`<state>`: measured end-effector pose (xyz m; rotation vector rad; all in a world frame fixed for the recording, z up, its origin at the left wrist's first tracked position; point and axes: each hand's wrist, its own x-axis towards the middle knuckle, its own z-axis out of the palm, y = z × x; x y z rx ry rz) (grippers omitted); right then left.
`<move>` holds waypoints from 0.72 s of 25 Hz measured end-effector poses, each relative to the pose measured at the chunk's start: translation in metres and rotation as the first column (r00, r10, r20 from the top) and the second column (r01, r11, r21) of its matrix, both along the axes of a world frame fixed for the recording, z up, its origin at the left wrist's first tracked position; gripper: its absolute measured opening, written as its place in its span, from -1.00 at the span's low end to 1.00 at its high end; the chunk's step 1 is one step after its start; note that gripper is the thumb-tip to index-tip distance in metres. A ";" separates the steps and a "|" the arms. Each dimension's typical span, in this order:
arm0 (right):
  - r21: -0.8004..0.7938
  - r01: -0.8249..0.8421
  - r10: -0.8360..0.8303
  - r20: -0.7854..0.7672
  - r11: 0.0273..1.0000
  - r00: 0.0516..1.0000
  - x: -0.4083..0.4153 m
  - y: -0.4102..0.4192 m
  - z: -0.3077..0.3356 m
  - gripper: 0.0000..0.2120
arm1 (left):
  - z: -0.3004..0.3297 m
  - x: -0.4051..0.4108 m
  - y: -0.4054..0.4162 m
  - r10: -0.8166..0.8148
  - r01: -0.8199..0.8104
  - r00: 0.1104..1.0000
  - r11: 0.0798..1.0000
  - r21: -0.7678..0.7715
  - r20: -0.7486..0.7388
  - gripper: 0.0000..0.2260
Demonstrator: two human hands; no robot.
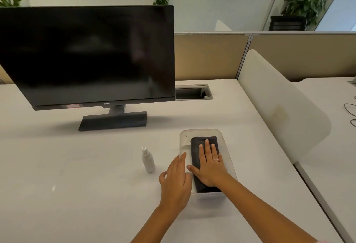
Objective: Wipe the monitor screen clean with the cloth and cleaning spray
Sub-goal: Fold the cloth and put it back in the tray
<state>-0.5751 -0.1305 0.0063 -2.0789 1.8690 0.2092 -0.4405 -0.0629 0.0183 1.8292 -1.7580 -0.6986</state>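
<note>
Left hand (176, 180): palm down, fingers loosely extended, resting against the near-left rim of the clear rectangular plastic tub (227, 146). It holds nothing; it appears to steady the tub.

Right hand (209, 165): flat inside the tub, fingers spread and laid along the top of the folded dark grey cloth (204, 140). Thumb lies off the cloth's left edge. No pinch or curl around the fabric yet; the hand presses, it does not hold.

Cloth lies lengthwise in the tub, near end hidden under the right palm and wrist.

Small white spray bottle (148, 159) stands upright on the white desk (77, 165), just left of the tub, apart from both hands, untouched.

Farther back, left of centre: black flat-panel monitor (86, 54) on its dark stand, screen off, faint smears possibly visible but hard to confirm.

Judgement: step in hand is fetching the cloth, the very start of the task. Spraying and wiping not yet begun.

Next move calls for closing the right fingers round the cloth and lifting it clear of the rim while the left keeps the tub from sliding; the left hand is then nearest the bottle.
</note>
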 end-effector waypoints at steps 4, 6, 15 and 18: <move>0.026 0.005 -0.006 0.074 1.000 0.997 0.000 -0.002 0.018 -0.18 | 0.004 -0.002 0.005 -0.047 0.053 0.972 0.998 0.022 -0.232 -0.61; -0.035 0.057 -0.050 0.179 0.998 0.983 0.001 -0.006 0.039 -0.40 | 0.005 -0.002 0.012 -0.080 0.079 0.969 0.997 -0.014 -0.232 -0.63; -0.126 -0.170 0.211 0.628 0.977 0.749 0.114 -0.004 0.108 -0.57 | 0.005 0.023 0.048 -0.218 0.228 0.973 0.956 -0.186 0.071 -0.58; -0.145 -0.201 0.248 0.572 0.969 0.782 0.137 0.001 0.095 -0.58 | 0.004 0.034 0.048 -0.223 0.290 0.956 0.821 -0.492 0.191 -0.68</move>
